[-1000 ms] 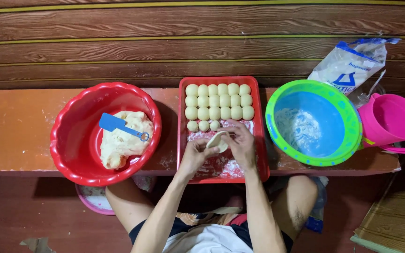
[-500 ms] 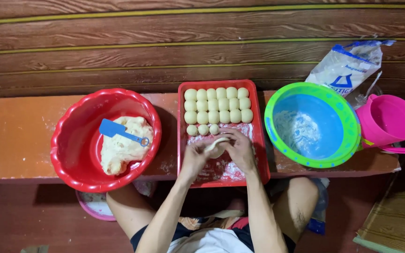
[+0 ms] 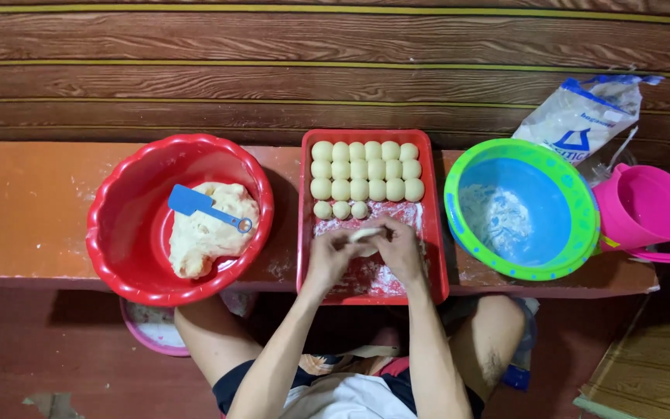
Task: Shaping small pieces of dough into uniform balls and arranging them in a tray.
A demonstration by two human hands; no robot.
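My left hand (image 3: 329, 260) and my right hand (image 3: 401, 250) meet over the floured front half of a red rectangular tray (image 3: 434, 233). Between the fingertips of both hands sits a small pale piece of dough (image 3: 366, 235), partly hidden by my fingers. Several round dough balls (image 3: 363, 169) lie in neat rows at the far end of the tray, with a short row (image 3: 340, 209) closest to my hands. To the left, a red round basin (image 3: 118, 225) holds a large lump of dough (image 3: 207, 229) with a blue scraper (image 3: 195, 203) lying on it.
Everything rests on an orange bench (image 3: 25, 209) against a wood-panelled wall. Right of the tray stand a green-rimmed blue bowl (image 3: 521, 209) dusted with flour, a pink jug (image 3: 649, 209) and a flour bag (image 3: 583, 116). A pink basin (image 3: 149, 330) peeks out below the bench.
My hands stay over the tray's front half, working the dough piece; my fingers have closed in around it. The camera view has shifted slightly.
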